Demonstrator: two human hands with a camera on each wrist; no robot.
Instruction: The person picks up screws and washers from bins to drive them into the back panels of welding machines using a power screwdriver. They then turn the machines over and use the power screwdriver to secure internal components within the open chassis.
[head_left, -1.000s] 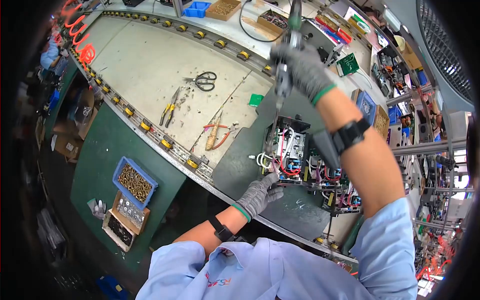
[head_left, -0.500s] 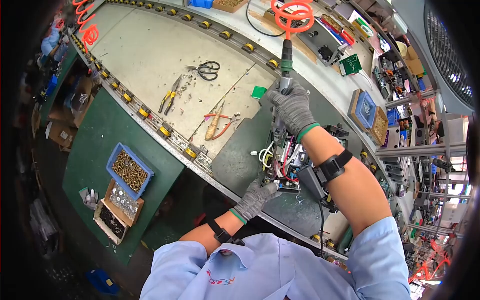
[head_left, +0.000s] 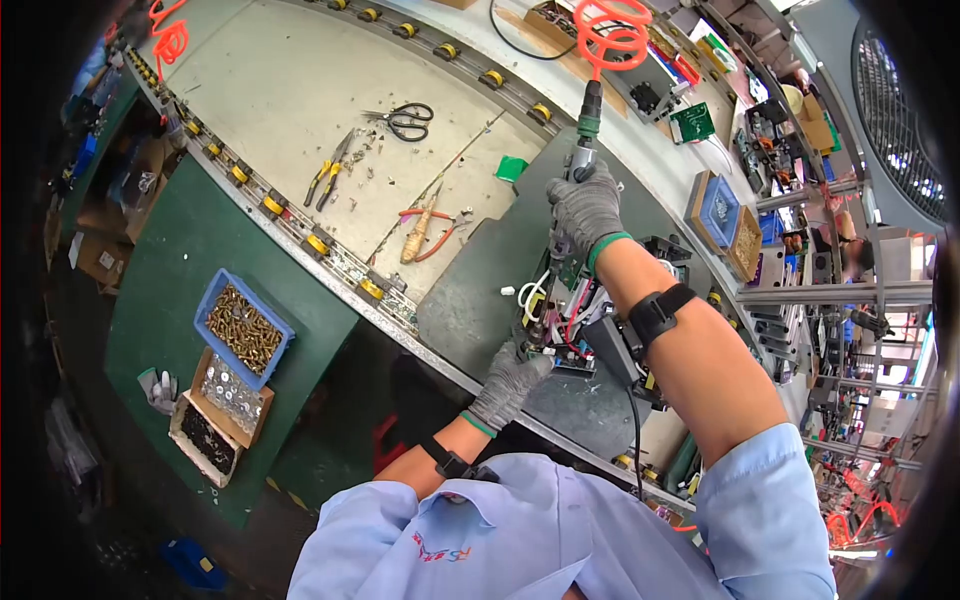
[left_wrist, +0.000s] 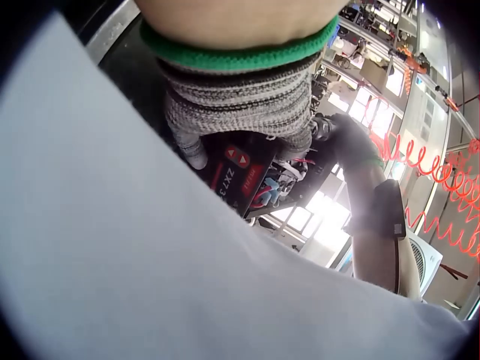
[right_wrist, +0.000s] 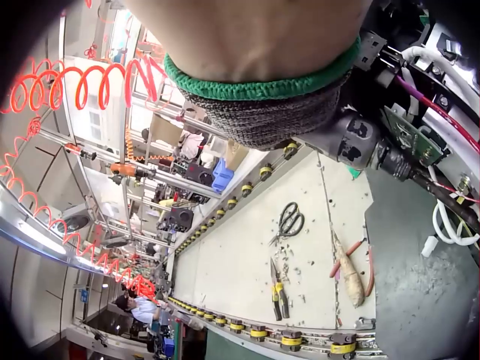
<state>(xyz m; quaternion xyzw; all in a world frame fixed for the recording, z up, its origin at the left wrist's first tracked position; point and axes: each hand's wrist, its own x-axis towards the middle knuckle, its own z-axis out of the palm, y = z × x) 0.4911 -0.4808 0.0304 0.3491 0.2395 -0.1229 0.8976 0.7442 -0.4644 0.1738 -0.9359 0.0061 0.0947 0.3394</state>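
Note:
My gloved right hand [head_left: 588, 208] grips an upright air screwdriver [head_left: 584, 158], fed by a coiled red hose. Its long bit reaches down into an open electronic unit [head_left: 580, 325] full of boards, red wires and white cables. My gloved left hand [head_left: 510, 385] holds the unit's near edge close to the bit. In the left wrist view, thumb and fingers lie on either side of its dark front panel [left_wrist: 238, 176], marked ZX7. In the right wrist view the driver's metal body [right_wrist: 360, 142] shows beyond the glove cuff; the right fingers are hidden there.
The unit sits on a dark mat [head_left: 455, 305]. Left of it lie black scissors [head_left: 410, 122], yellow-handled pliers [head_left: 328, 180] and red-handled pliers [head_left: 440, 240]. A blue bin [head_left: 283, 345] of brass screws stands on the green table [head_left: 150, 290]. A roller rail [head_left: 318, 243] runs between.
My right hand has come down and nearer with the screwdriver, over the unit. My left hand has stayed at the unit's near edge. The head view has shifted slightly.

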